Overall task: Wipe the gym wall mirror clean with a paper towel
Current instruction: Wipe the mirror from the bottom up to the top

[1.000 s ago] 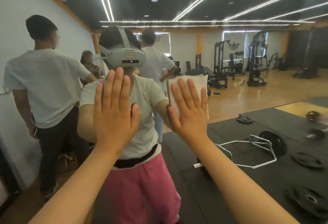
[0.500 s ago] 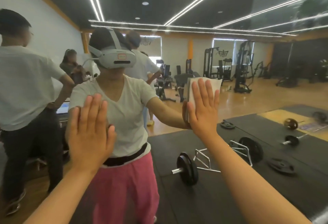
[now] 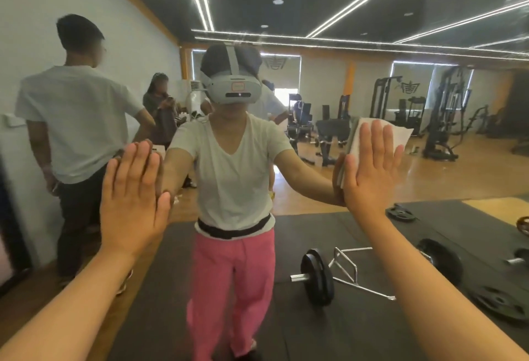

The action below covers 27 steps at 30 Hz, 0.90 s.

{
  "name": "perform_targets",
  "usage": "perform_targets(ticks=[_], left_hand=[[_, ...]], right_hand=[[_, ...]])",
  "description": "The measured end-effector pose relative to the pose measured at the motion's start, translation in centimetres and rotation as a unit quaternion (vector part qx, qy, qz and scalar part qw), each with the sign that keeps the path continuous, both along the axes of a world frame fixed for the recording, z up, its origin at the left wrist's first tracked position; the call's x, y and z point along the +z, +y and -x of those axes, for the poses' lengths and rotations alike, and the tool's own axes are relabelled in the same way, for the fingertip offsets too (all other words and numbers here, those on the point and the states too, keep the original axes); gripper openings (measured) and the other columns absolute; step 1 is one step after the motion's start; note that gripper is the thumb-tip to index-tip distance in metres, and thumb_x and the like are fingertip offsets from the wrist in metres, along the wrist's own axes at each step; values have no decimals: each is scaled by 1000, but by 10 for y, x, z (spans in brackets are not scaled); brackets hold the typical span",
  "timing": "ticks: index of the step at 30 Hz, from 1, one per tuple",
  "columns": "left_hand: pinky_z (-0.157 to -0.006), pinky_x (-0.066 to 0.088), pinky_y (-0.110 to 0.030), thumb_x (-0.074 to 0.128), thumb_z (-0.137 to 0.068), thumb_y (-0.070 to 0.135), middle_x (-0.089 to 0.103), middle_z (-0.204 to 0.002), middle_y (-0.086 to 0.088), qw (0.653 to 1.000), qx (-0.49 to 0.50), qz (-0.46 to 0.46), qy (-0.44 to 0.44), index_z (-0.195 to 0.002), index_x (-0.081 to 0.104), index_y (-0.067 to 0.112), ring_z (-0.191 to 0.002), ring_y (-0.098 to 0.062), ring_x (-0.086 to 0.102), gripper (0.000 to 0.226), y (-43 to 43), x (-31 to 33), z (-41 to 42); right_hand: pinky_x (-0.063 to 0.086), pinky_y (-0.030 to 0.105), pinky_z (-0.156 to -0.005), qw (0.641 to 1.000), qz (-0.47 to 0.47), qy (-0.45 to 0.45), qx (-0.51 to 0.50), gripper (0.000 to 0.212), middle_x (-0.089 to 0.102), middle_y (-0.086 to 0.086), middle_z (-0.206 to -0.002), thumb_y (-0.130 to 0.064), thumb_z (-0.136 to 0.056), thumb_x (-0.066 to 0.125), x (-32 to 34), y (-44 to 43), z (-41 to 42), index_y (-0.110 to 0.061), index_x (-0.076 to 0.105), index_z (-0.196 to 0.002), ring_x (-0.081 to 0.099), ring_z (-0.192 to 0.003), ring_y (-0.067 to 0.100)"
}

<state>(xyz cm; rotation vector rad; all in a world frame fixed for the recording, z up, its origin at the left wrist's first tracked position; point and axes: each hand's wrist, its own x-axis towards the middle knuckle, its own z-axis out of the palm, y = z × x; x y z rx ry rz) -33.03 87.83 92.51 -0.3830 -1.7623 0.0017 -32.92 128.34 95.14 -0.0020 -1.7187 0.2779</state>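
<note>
Head view, mirror (image 3: 315, 189): fills the whole picture in front of me, and both my arms reach out to it.
Left hand (image 3: 131, 189): flat on the glass with straight fingers close together, holding nothing.
Right hand (image 3: 372, 166): flat too, fingers slightly spread, pressing the towel against the glass.
Paper towel (image 3: 399, 134): white and folded, trapped between my right palm and the mirror, with its top corner and left edge showing past my fingers.
Handling: I judge it light, thin and soft. It should glide on smooth glass but could bunch or tear under a hard push.
Hold: best kept under the whole palm, with fingers over its middle rather than pinching a corner.
</note>
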Motion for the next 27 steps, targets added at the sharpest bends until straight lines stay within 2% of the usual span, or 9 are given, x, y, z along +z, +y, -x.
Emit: perform_targets(ticks=[3,6,9,12,18,22,24,27], left_hand=[[-124,8,-50,30,-98,32,8,-166,-16,1000,10,0,-5,-157,15,3,-154,-30,5,67,0,0,-1],[-124,7,-50,30,-98,32,12,-164,-20,1000,11,0,-8,-157,14,2,-154,-30,5,67,0,1,-1],[-125,4,-48,31,-97,31,10,-165,-18,1000,7,0,-7,-158,10,4,-154,-29,3,69,0,1,0],[-125,3,-46,30,-98,32,9,-166,-16,1000,0,-5,2,-157,11,4,-154,-30,5,69,0,0,2],[-124,6,-52,26,-98,36,6,-167,-11,999,-18,-21,25,-158,16,4,-154,-27,3,69,2,0,13],[-125,-1,-40,30,-96,32,11,-166,-12,998,9,-14,68,-156,19,4,-154,-23,3,67,2,0,14],[-125,1,-44,27,-97,34,14,-165,-13,995,29,-35,87,-156,20,5,-154,-25,6,66,5,-5,11],[-124,9,-47,28,-98,35,20,-163,-18,991,-11,-92,100,-154,24,1,-152,-32,14,65,13,-24,6]], right_hand=[[6,55,-123,1000,-1,-1,-9,55,16,5,-166,-47,-107,12,0,-2,-1,-28,5,-159,-3,-153,12],[3,54,-123,1000,-9,-16,-8,57,10,1,-166,-48,-106,11,-1,-1,-2,-28,1,-159,-6,-153,11],[3,54,-123,1000,-7,-27,-10,59,3,-2,-166,-49,-105,11,-2,-3,-3,-24,2,-158,-2,-154,16],[1,51,-124,1000,-6,-12,-16,60,9,2,-167,-46,-105,15,-4,-5,-3,-20,10,-159,3,-154,20],[-5,44,-125,1000,-7,15,-20,62,3,-3,-168,-47,-103,13,-7,-3,5,-23,8,-160,-4,-154,14],[-7,44,-124,1000,-8,25,-13,65,1,-1,-168,-52,-100,9,-9,-2,4,-26,7,-160,-6,-154,15],[-8,44,-123,1000,-6,23,-9,70,-1,2,-168,-55,-96,5,-8,-2,5,-27,7,-160,-7,-154,17],[-4,49,-123,1000,-12,27,-11,74,1,4,-168,-55,-93,4,-7,-2,5,-26,8,-160,-4,-154,20]])
